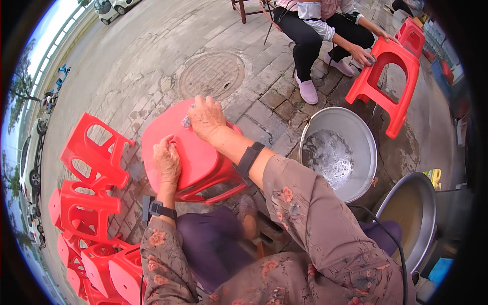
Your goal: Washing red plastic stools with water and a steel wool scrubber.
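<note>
On my feed, the right hand (207, 118) pinches a scrubber (186, 122) at the stool (195, 157) — the left hand (167, 161) touches it, fingers bunched; any grip I cannot tell.

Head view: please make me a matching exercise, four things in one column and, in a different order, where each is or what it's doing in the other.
Things
1. Left hand
2. Manhole cover
3. Right hand
4. Pale metal tub

Places and states
A. Holding a silvery scrubber
B. With foamy water inside
C. Resting on the left side of a red stool's seat
D. Set in the paving

Right pairs: 1-C, 2-D, 3-A, 4-B
</note>
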Demonstrator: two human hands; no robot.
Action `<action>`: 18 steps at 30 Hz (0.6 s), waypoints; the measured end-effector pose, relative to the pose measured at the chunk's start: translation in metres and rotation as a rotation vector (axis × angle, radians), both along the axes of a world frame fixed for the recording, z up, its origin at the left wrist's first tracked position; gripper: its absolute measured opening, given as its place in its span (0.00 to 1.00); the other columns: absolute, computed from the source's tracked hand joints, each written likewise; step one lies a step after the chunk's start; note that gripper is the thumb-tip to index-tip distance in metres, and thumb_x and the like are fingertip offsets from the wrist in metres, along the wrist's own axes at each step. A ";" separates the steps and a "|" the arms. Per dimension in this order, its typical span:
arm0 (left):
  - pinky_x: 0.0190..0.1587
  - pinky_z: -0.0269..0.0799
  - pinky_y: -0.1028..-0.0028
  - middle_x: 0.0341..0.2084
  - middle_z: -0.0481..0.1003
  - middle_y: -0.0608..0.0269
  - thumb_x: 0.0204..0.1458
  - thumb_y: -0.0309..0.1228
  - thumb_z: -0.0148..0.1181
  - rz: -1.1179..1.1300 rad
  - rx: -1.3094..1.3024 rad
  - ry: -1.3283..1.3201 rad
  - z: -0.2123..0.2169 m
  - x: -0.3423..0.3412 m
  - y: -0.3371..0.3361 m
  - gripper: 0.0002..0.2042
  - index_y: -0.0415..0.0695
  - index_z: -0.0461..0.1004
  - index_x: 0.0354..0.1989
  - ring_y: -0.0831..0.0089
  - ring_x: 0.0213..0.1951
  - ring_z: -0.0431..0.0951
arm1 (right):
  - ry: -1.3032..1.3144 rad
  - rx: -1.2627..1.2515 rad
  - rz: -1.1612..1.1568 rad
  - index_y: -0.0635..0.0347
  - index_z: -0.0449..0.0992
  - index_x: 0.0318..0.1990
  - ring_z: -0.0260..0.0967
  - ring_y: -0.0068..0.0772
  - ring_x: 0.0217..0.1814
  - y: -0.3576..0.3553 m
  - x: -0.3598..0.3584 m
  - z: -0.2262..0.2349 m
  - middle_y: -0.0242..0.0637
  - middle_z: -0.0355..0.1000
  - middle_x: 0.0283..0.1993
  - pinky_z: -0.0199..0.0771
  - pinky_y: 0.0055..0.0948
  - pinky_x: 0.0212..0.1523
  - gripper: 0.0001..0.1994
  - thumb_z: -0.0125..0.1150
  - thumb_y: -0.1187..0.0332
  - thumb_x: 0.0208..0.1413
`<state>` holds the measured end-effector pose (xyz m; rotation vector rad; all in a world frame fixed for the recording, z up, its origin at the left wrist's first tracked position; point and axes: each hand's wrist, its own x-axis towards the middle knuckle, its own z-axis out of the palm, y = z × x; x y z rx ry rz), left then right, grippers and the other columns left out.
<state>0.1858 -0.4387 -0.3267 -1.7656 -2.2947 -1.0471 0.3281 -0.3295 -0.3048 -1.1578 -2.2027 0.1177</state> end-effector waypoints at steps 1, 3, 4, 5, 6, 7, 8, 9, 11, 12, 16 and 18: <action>0.39 0.68 0.66 0.26 0.74 0.60 0.51 0.23 0.52 0.013 0.000 0.056 -0.001 -0.007 -0.005 0.11 0.47 0.73 0.42 0.63 0.35 0.72 | 0.000 -0.025 0.111 0.53 0.78 0.25 0.63 0.43 0.42 -0.016 0.006 0.003 0.39 0.66 0.40 0.64 0.42 0.41 0.08 0.52 0.66 0.47; 0.39 0.68 0.66 0.27 0.74 0.59 0.51 0.23 0.52 0.027 0.006 0.101 -0.001 -0.007 -0.005 0.11 0.47 0.73 0.43 0.62 0.35 0.72 | -0.046 0.006 0.292 0.52 0.77 0.27 0.63 0.42 0.42 -0.052 0.029 0.010 0.38 0.66 0.40 0.64 0.41 0.40 0.06 0.53 0.66 0.46; 0.39 0.68 0.65 0.27 0.74 0.59 0.51 0.26 0.53 0.016 0.001 0.120 -0.001 0.004 0.000 0.10 0.47 0.73 0.43 0.62 0.35 0.72 | -0.098 0.053 0.350 0.51 0.77 0.28 0.63 0.42 0.43 -0.068 0.045 0.009 0.38 0.66 0.40 0.64 0.40 0.40 0.05 0.54 0.66 0.45; 0.38 0.68 0.65 0.27 0.74 0.58 0.51 0.28 0.54 0.011 -0.009 0.153 0.003 0.008 -0.001 0.10 0.48 0.73 0.43 0.61 0.34 0.72 | -0.102 0.048 0.347 0.51 0.77 0.28 0.63 0.42 0.43 -0.077 0.050 0.006 0.38 0.66 0.40 0.64 0.40 0.40 0.05 0.54 0.66 0.45; 0.38 0.68 0.65 0.27 0.74 0.58 0.51 0.28 0.54 0.006 -0.013 0.151 0.007 0.013 -0.001 0.10 0.48 0.73 0.43 0.61 0.34 0.72 | -0.026 0.088 0.409 0.52 0.77 0.29 0.64 0.41 0.43 -0.083 0.054 0.003 0.37 0.67 0.40 0.64 0.39 0.42 0.05 0.56 0.67 0.44; 0.37 0.68 0.63 0.28 0.74 0.58 0.52 0.31 0.55 0.058 -0.077 0.168 0.010 0.016 0.000 0.10 0.49 0.73 0.43 0.60 0.34 0.73 | 0.053 0.130 0.468 0.53 0.77 0.30 0.64 0.40 0.44 -0.086 0.056 0.001 0.37 0.67 0.41 0.64 0.39 0.43 0.05 0.58 0.68 0.43; 0.36 0.69 0.62 0.28 0.75 0.57 0.52 0.35 0.56 0.107 -0.141 0.186 0.012 0.019 0.001 0.11 0.50 0.73 0.43 0.59 0.33 0.74 | 0.055 0.127 0.458 0.53 0.77 0.30 0.64 0.40 0.44 -0.081 0.057 -0.001 0.37 0.67 0.41 0.64 0.39 0.43 0.05 0.58 0.68 0.43; 0.36 0.69 0.62 0.28 0.75 0.57 0.52 0.35 0.56 0.094 -0.143 0.190 0.010 0.018 0.004 0.11 0.50 0.73 0.43 0.59 0.33 0.74 | 0.293 0.023 0.412 0.54 0.77 0.32 0.66 0.39 0.43 -0.071 0.058 -0.005 0.38 0.68 0.41 0.65 0.37 0.43 0.07 0.60 0.71 0.43; 0.34 0.69 0.60 0.27 0.76 0.56 0.53 0.41 0.56 0.155 -0.200 0.189 0.006 0.012 0.010 0.12 0.52 0.73 0.43 0.57 0.32 0.76 | 0.817 -0.305 0.326 0.58 0.79 0.30 0.68 0.40 0.40 -0.049 0.063 -0.010 0.41 0.68 0.35 0.68 0.34 0.41 0.04 0.61 0.72 0.45; 0.34 0.69 0.60 0.27 0.76 0.56 0.53 0.41 0.56 0.142 -0.202 0.192 0.008 0.010 0.008 0.12 0.52 0.73 0.43 0.57 0.32 0.76 | 0.911 -0.428 0.235 0.59 0.80 0.34 0.70 0.38 0.38 -0.042 0.072 -0.013 0.42 0.70 0.34 0.70 0.32 0.39 0.07 0.62 0.72 0.46; 0.34 0.71 0.62 0.24 0.78 0.56 0.52 0.44 0.57 0.167 -0.113 0.025 0.013 -0.009 -0.011 0.13 0.52 0.75 0.42 0.58 0.31 0.78 | 1.123 -0.678 0.071 0.64 0.79 0.37 0.70 0.26 0.40 -0.036 0.138 -0.037 0.38 0.73 0.37 0.69 0.25 0.42 0.09 0.63 0.71 0.48; 0.34 0.71 0.66 0.24 0.78 0.57 0.53 0.43 0.58 0.065 0.001 -0.092 0.025 0.001 -0.012 0.13 0.51 0.74 0.43 0.61 0.29 0.78 | 0.825 -0.430 -0.026 0.69 0.77 0.39 0.67 0.21 0.40 -0.044 0.210 -0.031 0.33 0.72 0.36 0.68 0.21 0.42 0.10 0.62 0.75 0.49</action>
